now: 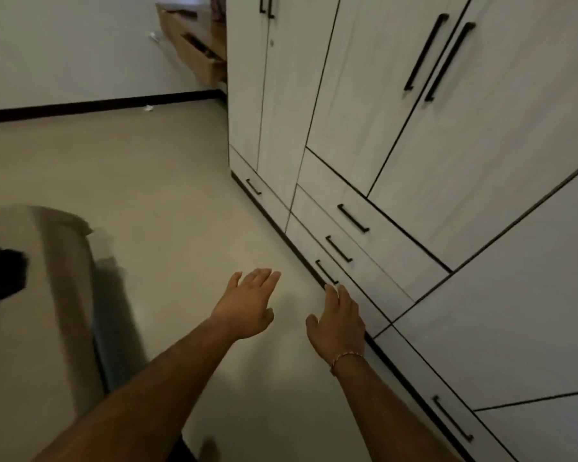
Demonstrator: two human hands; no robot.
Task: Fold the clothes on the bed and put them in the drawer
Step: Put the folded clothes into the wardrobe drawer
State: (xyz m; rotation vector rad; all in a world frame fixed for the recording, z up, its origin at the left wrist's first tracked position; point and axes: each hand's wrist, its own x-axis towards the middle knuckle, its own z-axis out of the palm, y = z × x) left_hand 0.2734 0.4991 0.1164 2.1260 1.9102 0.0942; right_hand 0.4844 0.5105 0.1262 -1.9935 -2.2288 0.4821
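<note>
Reaching with my right hand [339, 323], fingers spread, toward the bottom drawer's slim black handle [326, 272]; my left hand [247, 303] is hovering open, holding nothing. I'm expecting a rigid bar, best hooked mid-length.

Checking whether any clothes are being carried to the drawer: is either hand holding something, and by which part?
Nothing is held. The left hand and right hand are both open with no grip; the right hand's fingertips reach toward the lowest drawer's handle.
</note>
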